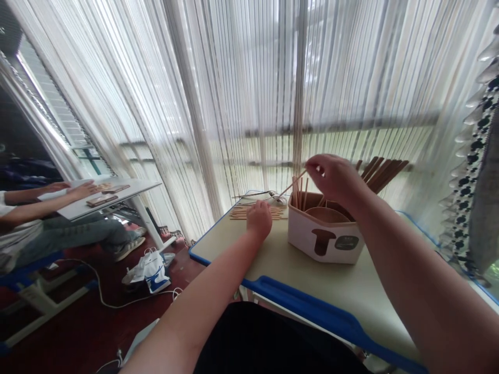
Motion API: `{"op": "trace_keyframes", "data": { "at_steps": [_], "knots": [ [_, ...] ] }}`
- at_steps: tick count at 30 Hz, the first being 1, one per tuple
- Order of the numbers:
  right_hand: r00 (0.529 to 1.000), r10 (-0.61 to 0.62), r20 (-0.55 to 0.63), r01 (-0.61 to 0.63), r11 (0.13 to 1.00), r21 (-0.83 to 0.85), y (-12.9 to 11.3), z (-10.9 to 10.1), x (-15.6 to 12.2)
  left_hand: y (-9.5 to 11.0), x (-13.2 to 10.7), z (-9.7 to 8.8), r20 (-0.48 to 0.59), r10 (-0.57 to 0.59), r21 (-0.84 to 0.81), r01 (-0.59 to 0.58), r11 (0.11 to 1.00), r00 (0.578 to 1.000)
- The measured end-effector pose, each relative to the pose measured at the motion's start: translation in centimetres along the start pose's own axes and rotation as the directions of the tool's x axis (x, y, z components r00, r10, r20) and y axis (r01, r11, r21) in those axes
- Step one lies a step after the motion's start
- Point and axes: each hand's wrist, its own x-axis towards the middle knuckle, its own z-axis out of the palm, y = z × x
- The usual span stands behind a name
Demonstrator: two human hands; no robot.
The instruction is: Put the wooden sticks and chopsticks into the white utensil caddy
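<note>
1. Right hand point(331, 174): thumb and fingertips pressed together, clamped on the upper end of 1 stick point(293, 183).
2. The stick slants from the right fingertips down and leftward; its lower end lies just beyond the left fingers.
3. Left hand point(259, 218): fingers curled; whether they are clamped on anything cannot be told, as the fingertips are hidden.
4. Row point(238, 213): thin sticks lying side by side, showing to the left and right of the left fingers.
5. Box point(304, 237): below the right fingers and to the right of the left; it holds thin upright sticks point(299, 200) and, rightward of the right fingers, leaning dark sticks point(386, 174).
6. Table point(224, 238): pale, blue-edged, beneath the fingers of both hands.
7. Curtain point(265, 98): beyond all the fingers.
8. Another person's hands point(82, 191): well to the left of the left fingers.
</note>
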Motion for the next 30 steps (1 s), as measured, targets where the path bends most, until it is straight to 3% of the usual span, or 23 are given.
{"op": "trace_keyframes", "data": {
  "at_steps": [2,5,14,25,27,30],
  "knots": [
    [0.988,0.087,-0.125,-0.087,0.996,0.008,0.7,-1.3,0.3,-0.1,0.0,0.4,0.095,-0.03,0.046,0.026,0.999,0.995],
    [0.956,0.154,-0.249,-0.155,0.988,0.015,1.6,-2.8,0.5,-0.2,0.0,0.8,0.155,-0.035,0.097,0.02,0.995,0.987],
    [0.864,0.134,-0.485,-0.153,0.988,0.001,2.0,-3.7,0.6,-1.4,0.2,2.1,0.362,-0.046,0.127,0.0,0.992,0.931],
    [0.829,0.089,-0.552,-0.149,0.987,-0.066,1.5,-3.9,0.5,-1.6,0.4,2.1,0.369,-0.017,0.027,0.008,1.0,0.929],
    [0.844,0.079,-0.531,-0.128,0.99,-0.058,1.4,-3.7,0.5,-1.6,0.4,2.2,0.36,-0.012,0.028,0.002,1.0,0.933],
    [0.908,0.087,-0.409,-0.101,0.995,-0.015,0.9,-2.9,0.5,-1.6,0.3,2.2,0.346,0.002,0.025,-0.011,1.0,0.938]
  ]
}}
